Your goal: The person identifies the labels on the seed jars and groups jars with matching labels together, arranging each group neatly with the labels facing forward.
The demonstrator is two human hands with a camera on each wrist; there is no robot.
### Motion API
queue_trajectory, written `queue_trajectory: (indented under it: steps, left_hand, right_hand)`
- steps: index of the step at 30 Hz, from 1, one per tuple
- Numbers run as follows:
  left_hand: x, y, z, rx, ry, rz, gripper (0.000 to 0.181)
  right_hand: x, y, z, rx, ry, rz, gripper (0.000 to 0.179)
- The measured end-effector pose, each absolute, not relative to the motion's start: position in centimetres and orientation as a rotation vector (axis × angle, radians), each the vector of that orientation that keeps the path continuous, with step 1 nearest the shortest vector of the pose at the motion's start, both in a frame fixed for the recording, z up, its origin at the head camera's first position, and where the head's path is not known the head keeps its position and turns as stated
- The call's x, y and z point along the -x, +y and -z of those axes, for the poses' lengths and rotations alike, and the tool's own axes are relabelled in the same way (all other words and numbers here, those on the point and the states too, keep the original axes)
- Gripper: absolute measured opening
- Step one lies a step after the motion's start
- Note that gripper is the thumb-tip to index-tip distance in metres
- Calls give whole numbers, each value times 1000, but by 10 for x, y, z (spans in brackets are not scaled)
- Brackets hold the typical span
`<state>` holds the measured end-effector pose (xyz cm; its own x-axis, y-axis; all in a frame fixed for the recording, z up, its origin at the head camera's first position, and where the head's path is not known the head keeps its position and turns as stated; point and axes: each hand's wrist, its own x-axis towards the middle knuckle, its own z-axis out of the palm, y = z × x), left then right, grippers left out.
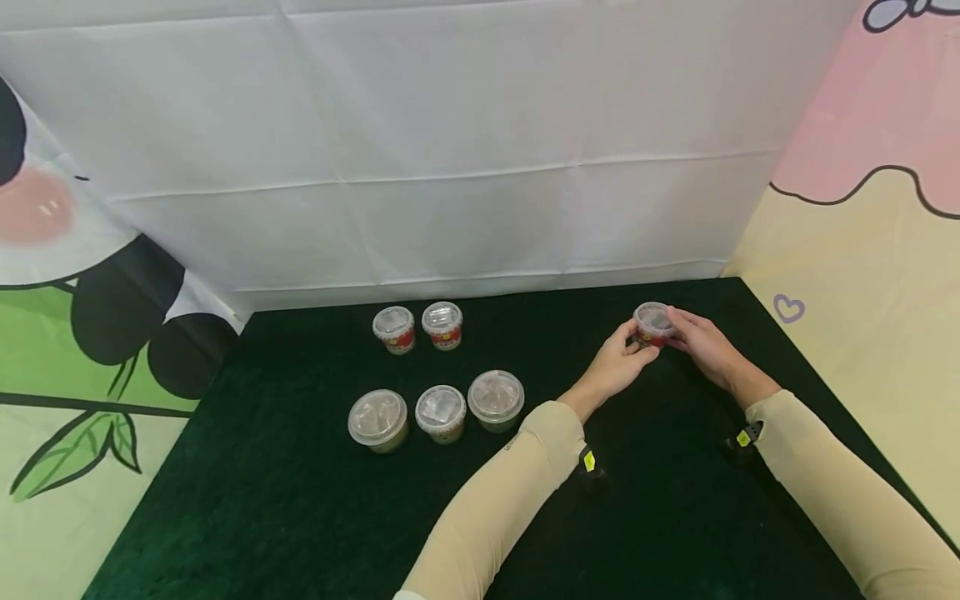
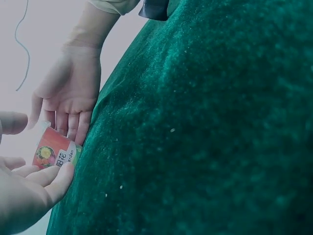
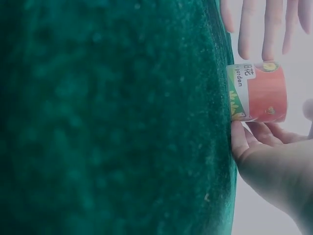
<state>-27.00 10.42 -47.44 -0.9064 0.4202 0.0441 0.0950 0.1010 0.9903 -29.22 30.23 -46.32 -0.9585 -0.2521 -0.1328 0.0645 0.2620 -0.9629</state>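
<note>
A small red-labelled plastic cup with a clear lid stands upright on the dark green cloth at the back right, between the two hands. At its left side is the left hand, its fingers extended toward the cup. From the right the right hand reaches in, fingers straight along the cup's side. In the left wrist view, the left fingertips lie at the cup's label. The right wrist view shows the right fingers against the cup's side, with the right thumb off it.
Two similar red-labelled cups stand at the back left. In front of them is a row with two wider lidded tubs and a smaller cup between. A white cloth wall rises behind the table; printed panels flank it.
</note>
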Motion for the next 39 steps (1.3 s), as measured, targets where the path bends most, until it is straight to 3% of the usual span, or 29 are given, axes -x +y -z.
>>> queue_trajectory:
  steps: [22,33,39]
  left_hand:
    - [253,84,446,-627,2499,-1681,62]
    - [231,24,408,-879,2594,-1661,71]
    - [223,-13,397,-957,2607,-1677,72]
  right_hand:
    - [273,286,443,255,2226,1758,83]
    - [247,251,410,490,2126,1850,60]
    - [239,219,395,548,2035,1906,62]
